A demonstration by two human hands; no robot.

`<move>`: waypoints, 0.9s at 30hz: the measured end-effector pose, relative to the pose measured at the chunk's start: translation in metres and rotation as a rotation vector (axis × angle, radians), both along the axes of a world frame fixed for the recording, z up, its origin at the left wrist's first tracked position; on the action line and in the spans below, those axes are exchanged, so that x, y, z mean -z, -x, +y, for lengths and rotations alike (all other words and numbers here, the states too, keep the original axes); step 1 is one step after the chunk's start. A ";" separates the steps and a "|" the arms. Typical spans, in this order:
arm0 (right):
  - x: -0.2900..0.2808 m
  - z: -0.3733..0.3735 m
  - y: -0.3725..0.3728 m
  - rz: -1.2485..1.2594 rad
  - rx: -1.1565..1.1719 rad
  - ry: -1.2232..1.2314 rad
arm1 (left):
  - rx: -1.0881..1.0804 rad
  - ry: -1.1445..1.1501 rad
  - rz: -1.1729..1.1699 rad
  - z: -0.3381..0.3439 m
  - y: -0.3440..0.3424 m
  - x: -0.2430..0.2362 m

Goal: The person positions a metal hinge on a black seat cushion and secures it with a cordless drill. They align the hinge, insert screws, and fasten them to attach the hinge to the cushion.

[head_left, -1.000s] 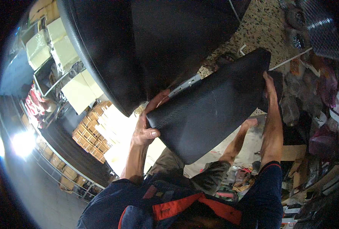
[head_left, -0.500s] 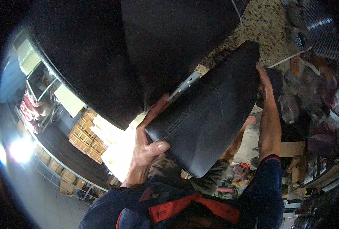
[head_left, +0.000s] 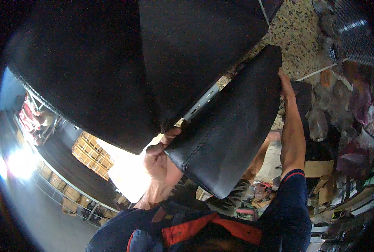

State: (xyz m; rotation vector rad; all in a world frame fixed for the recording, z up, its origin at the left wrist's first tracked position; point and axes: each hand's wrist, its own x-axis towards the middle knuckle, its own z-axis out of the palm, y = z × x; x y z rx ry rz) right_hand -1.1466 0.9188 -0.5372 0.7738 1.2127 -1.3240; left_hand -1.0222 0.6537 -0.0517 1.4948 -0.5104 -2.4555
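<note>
In the head view, holding a black padded panel (head_left: 220, 134) aslant across the centre of the frame, just below a slotted metal strip (head_left: 201, 105) and a large black upholstered piece (head_left: 90, 75) filling the upper left. At centre-left, keeping the left hand (head_left: 157, 161) at the panel's lower-left corner, with fingers bent toward the gap by the strip and thumb off the panel's face; cannot tell whether pinching anything. Right of centre, bracing the panel's right edge with the right hand (head_left: 287, 88); cannot tell how far closed, with most fingers hidden. Probably at the step of positioning the panel against the larger piece. Seems to call for steadying on the right while settling the left-hand grip.
</note>
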 end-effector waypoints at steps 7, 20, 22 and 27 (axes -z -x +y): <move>-0.018 -0.011 0.008 -0.037 -0.143 0.014 | -0.098 0.030 -0.183 0.008 0.001 0.009; 0.008 0.047 -0.032 0.197 -0.379 -0.291 | 0.103 0.343 -0.130 -0.004 -0.033 0.032; -0.014 0.049 -0.044 0.317 -0.126 -0.185 | 0.180 0.502 -0.253 -0.003 -0.031 0.021; -0.083 0.015 -0.062 0.296 0.054 -0.075 | 0.616 0.959 -0.308 0.026 -0.032 -0.050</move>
